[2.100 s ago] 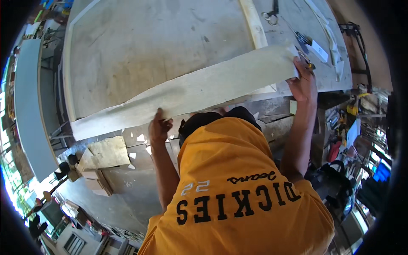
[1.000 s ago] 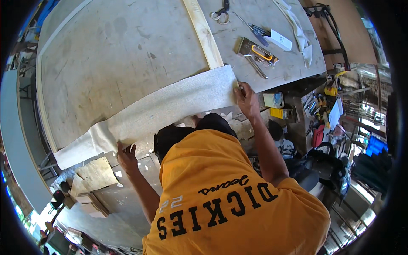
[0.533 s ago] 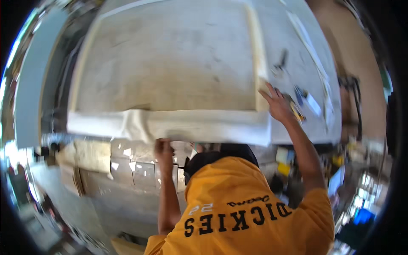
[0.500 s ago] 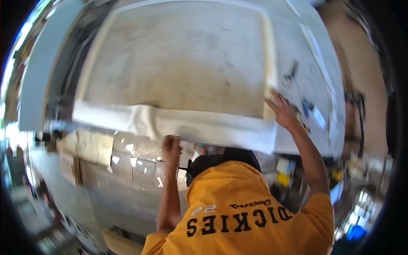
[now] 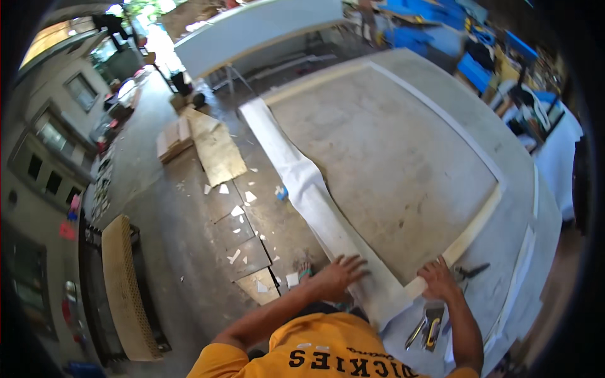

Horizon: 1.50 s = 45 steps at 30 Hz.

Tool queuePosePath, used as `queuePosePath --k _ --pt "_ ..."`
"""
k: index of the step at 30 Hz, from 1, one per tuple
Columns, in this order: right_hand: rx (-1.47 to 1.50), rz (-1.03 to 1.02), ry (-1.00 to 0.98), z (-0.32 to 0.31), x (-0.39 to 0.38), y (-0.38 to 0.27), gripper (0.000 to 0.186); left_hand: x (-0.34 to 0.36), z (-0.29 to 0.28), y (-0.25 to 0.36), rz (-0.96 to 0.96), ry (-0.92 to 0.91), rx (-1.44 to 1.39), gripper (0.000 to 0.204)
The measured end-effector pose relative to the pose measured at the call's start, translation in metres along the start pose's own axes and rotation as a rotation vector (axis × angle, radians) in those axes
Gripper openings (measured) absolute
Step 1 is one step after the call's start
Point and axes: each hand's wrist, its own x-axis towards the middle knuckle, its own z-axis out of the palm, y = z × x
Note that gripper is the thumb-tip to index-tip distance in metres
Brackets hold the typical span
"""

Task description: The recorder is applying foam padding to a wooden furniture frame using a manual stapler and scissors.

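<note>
A large rectangular frame of pale strips (image 5: pixel 476 230) lies on a light, stained tabletop (image 5: pixel 391 157). Along its near-left side runs a wide white cloth-like band (image 5: pixel 337 230), wrinkled into a raised fold around the middle. My left hand (image 5: pixel 340 277), slightly smeared by motion, is at the band's outer edge with fingers spread and nothing in them. At the frame's near corner, the fingers of my right hand (image 5: pixel 439 280) bend over the pale strip. Beside that hand lie a dark tool (image 5: pixel 472 271), a yellow-and-black tool (image 5: pixel 432 329) and a slim metal tool (image 5: pixel 415 334).
White scraps (image 5: pixel 237 211) litter the floor beside the table. Farther off are a tan sheet (image 5: pixel 217 148) and stacked boards (image 5: pixel 174 140). A long pale panel (image 5: pixel 265 31) stands beyond the table. A woven-topped bench (image 5: pixel 129 290) is at left; white strips (image 5: pixel 513 286) lie along the table's right.
The view has swung leftward, so the frame appears slanted. My left hand has gone from a closed fist below the band to spread fingers at its edge. My right hand remains near the frame's corner.
</note>
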Motion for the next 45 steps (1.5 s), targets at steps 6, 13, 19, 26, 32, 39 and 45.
queuePosePath --k 6,13,19,26,32,39,45 --pt "0.219 -0.068 0.26 -0.109 -0.025 -0.003 0.042 -0.009 -0.019 0.06 0.203 0.057 0.245 0.087" --pt "0.314 -0.195 0.526 -0.27 -0.028 -0.022 0.051 -0.012 -0.11 0.102 0.258 0.488 0.353 0.074" --pt "0.321 -0.16 0.61 -0.424 -0.004 -0.032 0.049 -0.019 -0.251 0.135 0.359 0.874 0.165 0.051" --pt "0.163 -0.414 0.986 -0.603 0.021 -0.091 0.025 -0.062 -0.404 0.224 0.252 1.179 -0.081 0.03" --pt "0.156 -0.364 1.102 -0.673 0.083 -0.092 0.026 -0.057 -0.512 0.225 0.501 1.267 -0.053 0.031" --pt "0.188 -0.712 1.664 -0.687 0.156 -0.158 0.033 -0.045 -0.56 0.221 0.417 1.377 0.063 0.029" --pt "0.345 -0.853 1.476 -0.709 0.184 -0.165 0.029 -0.05 -0.588 0.202 0.535 1.339 0.138 0.029"
